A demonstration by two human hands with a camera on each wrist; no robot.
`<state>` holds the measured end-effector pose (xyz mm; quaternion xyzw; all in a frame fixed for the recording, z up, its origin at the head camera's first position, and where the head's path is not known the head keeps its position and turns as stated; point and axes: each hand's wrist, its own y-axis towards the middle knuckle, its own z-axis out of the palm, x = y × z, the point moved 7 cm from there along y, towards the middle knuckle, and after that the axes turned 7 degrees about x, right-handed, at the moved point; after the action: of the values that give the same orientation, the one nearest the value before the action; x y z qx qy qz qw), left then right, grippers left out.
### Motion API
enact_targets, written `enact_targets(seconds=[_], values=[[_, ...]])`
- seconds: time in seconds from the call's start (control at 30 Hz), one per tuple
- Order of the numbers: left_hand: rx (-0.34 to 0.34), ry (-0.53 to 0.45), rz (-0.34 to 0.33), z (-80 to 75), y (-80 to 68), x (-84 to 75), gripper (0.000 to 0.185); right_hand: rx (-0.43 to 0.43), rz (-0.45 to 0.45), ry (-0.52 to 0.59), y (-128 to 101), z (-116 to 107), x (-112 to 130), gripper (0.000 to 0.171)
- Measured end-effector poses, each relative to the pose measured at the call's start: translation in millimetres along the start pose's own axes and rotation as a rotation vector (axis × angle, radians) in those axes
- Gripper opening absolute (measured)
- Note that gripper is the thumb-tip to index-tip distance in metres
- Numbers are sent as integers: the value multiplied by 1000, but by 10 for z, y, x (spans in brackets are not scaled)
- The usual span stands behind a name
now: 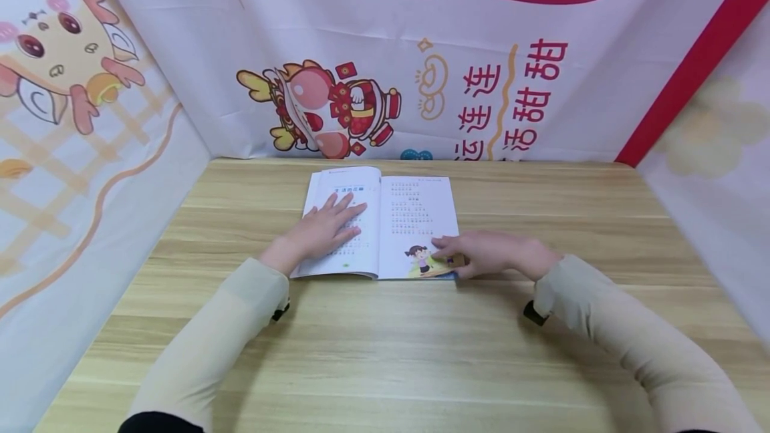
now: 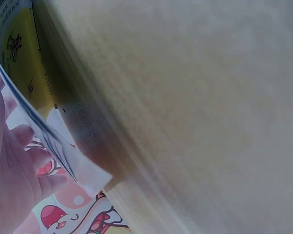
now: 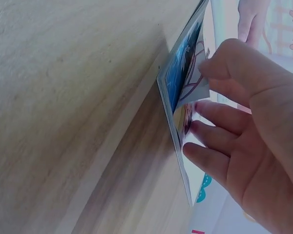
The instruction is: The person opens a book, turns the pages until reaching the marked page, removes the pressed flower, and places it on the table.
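Observation:
An open book [image 1: 415,219] with printed text lies on the wooden table. My left hand [image 1: 321,227] rests with spread fingers on its left page, under a blue heading. At the lower right corner, my right hand [image 1: 488,252] pinches a page beside a cartoon girl [image 1: 421,258]. The right wrist view shows that page's corner [image 3: 198,87] bent up at my thumb, baring a blue picture [image 3: 181,63] beneath. In the left wrist view, the left-side pages [image 2: 53,141] curve up off the table, with my left fingers [image 2: 36,156] along them.
The wooden table [image 1: 391,353] reaches a printed cloth backdrop [image 1: 210,52] with a cartoon figure and red characters. More printed cloth [image 1: 84,172] hangs along the left side, and a pale cloth [image 1: 716,152] along the right. Dark devices [image 1: 534,313] sit under both cuffs.

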<state>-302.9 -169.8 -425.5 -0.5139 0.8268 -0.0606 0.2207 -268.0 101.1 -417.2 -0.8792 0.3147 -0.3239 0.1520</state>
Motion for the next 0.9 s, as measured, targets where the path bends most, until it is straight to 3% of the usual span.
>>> enact_targets(seconds=[0.27,0.63,0.8,0.9], values=[[4,-5,-2,-3,-2,-14,65,-17,1,-33,-53,-14,-26,51],[-9,-15,5,5,22,-5,65,-255,-10,-48,-125,-172,-164,40],[-7,-11,2,2,21,-3,65,-324,60,85,-90,-236,-288,43],[-6,-8,-2,5,21,-1,65,-377,80,209,-66,-260,-370,53]])
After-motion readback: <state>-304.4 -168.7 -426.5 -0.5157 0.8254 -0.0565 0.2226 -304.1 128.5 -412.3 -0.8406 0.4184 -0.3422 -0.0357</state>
